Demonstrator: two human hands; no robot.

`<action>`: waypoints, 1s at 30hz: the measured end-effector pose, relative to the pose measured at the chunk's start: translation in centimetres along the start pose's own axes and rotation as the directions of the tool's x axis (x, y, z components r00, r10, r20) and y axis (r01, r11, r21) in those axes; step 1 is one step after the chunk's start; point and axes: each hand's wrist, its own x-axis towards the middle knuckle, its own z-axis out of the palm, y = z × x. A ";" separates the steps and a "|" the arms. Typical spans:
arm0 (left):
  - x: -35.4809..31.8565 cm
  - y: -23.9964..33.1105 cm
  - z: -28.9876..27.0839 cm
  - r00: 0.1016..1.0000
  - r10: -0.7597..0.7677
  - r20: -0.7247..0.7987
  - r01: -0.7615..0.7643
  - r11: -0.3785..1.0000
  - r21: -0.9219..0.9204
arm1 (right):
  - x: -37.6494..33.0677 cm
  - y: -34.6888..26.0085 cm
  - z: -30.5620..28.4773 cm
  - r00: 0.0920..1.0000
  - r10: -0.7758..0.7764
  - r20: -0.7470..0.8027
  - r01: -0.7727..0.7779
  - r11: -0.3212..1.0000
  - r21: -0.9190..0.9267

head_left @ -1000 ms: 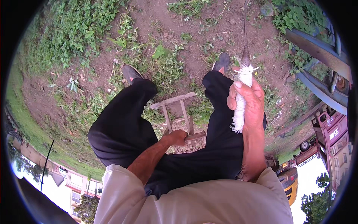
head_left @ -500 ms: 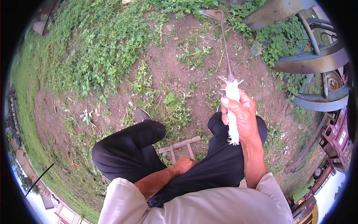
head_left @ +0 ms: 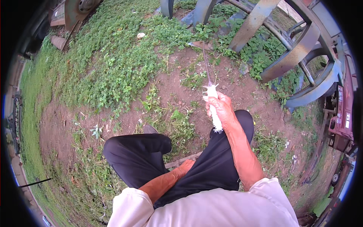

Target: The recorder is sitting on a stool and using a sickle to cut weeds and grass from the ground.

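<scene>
Compared with half a second ago, the right hand (head_left: 220, 108) and the hooked tool (head_left: 207, 69) it's gripping sit further left in the view, but the camera's tipped up too, so part of that shift is just the head moving. More of the big metal wheel (head_left: 289, 62) shows now, and less of the wooden frame (head_left: 174, 163) between the legs. My read on the step: holding the tool out front by one hand while the other stays down at the frame. Using it would call for a firm wrist, I reckon, since the long thin shaft puts the blade (head_left: 200, 44) way out past the fist. It's right by the edge of the green weed patch (head_left: 109, 72), beyond the bare soil (head_left: 166, 85); can't tell if it's touching anything there. As for pose, the right forearm reaches up and a bit inward past the right knee (head_left: 244, 121), fingers wrapped round the white-bound handle (head_left: 216, 123), thumb along it, frayed end poking out toward the body. Left arm's angled down across the lap, left hand (head_left: 184, 166) at the frame's top bar, fingers too hidden to say if they're clamped on it.
</scene>
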 end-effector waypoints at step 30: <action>4.9 2.1 -6.3 0.979 -0.103 0.176 -0.006 0.848 0.530 | -1.0 2.9 -0.8 0.992 -0.119 -0.030 0.121 0.992 0.044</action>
